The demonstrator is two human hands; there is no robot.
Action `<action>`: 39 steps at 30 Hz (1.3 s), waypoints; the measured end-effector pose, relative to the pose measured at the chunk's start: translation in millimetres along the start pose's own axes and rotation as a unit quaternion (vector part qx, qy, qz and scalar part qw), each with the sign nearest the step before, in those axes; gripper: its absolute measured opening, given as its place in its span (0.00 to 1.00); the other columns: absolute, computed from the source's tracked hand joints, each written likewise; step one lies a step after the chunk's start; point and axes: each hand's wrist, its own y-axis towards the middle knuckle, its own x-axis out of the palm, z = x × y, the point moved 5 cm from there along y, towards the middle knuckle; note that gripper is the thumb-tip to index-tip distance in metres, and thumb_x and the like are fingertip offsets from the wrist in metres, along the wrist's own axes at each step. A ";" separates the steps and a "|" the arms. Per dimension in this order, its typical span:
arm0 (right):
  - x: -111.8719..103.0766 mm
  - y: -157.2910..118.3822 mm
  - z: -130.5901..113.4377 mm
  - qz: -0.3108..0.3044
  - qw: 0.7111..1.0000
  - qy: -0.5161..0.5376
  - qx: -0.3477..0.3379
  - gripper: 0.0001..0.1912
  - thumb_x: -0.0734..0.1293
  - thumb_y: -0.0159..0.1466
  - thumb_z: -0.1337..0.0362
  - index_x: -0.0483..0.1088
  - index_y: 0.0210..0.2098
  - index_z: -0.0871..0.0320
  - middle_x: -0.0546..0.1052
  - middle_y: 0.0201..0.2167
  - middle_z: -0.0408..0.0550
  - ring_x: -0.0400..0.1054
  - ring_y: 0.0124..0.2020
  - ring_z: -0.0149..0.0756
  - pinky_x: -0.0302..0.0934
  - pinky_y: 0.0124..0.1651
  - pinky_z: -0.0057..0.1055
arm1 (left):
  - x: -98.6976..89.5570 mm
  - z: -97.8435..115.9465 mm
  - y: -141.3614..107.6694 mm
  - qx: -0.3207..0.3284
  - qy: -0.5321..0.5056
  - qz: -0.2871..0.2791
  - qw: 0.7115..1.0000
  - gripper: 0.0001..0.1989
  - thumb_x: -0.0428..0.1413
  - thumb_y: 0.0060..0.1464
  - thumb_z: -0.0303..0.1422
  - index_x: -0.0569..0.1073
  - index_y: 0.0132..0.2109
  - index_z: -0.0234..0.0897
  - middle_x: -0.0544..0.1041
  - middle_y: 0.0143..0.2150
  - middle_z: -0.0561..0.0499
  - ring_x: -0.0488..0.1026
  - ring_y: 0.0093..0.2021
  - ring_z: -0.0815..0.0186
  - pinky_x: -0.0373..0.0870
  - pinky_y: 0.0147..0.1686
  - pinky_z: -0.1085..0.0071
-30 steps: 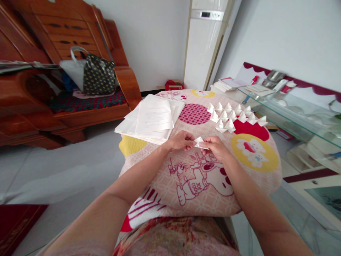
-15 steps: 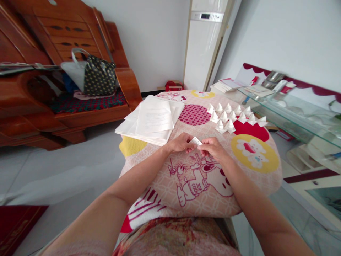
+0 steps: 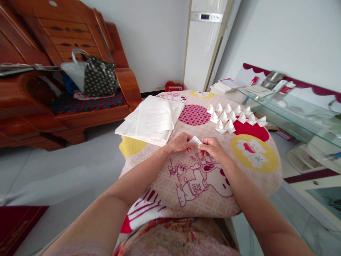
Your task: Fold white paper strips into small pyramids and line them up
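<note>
A small folded piece of white paper (image 3: 195, 140) with printing on it is held between my two hands, just above the tablecloth. My left hand (image 3: 181, 142) pinches its left side between thumb and fingers. On the right side, the fingertips of my right hand (image 3: 211, 145) are closed on the same paper. Several folded white paper boats (image 3: 223, 116) stand in rows at the far right of the table. To the left lies a stack of white paper sheets (image 3: 154, 117), with faint print on the top one.
The round table has a patterned cloth (image 3: 160, 170). Right of it stands a glass shelf (image 3: 301, 113) with papers and a metal bowl. A wooden sofa (image 3: 93, 112) with a dotted bag (image 3: 99, 76) is at the left. A tall white cabinet unit (image 3: 201, 49) stands behind.
Almost nothing differs. Both hands stay in the same place with the folded paper between them, apart from a very slight shift of the fingers.
</note>
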 end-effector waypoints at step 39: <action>-6.1 -5.2 0.8 -0.038 0.999 0.004 -0.009 0.11 0.73 0.52 0.57 0.74 0.22 0.59 0.76 0.18 0.45 0.64 0.17 0.28 0.54 0.20 0.25 | -10.0 -7.9 -2.2 0.020 -0.113 -0.021 0.993 0.24 0.66 0.54 0.51 0.82 0.40 0.30 0.82 0.30 0.46 0.78 0.28 0.67 0.76 0.30 0.74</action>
